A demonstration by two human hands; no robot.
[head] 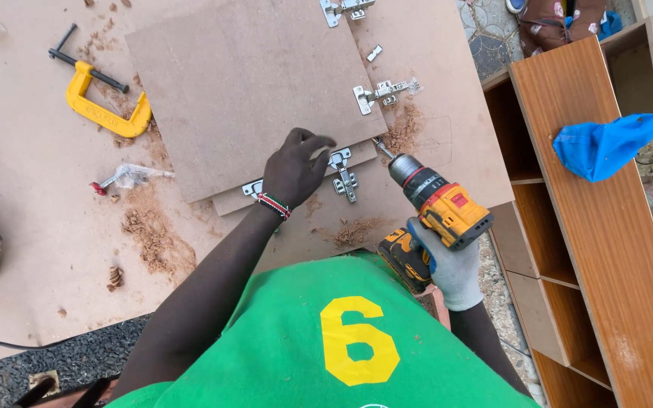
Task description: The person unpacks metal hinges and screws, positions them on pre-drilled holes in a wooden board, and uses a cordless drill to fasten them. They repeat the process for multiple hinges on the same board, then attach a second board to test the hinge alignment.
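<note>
Pressing hand: bare left hand (pixel 296 168), fingers spread flat on the square brown fibreboard panel (pixel 247 87) on the desk (pixel 32 189).
Hinge: silver metal cabinet hinge (pixel 343 174) at the panel's edge, just beside those fingers.
Drill: yellow-and-black cordless drill (pixel 432 208), white-gloved right hand (pixel 451 264) with its grip clamped around the handle, bit near the hinge.

Counted on the tabletop (pixel 32 189): four metal hinges (pixel 344 175), two stacked boards (pixel 243 91), one yellow clamp (pixel 103 109), one cordless drill (pixel 436 211), plus one blue cloth (pixel 606 143).
</note>
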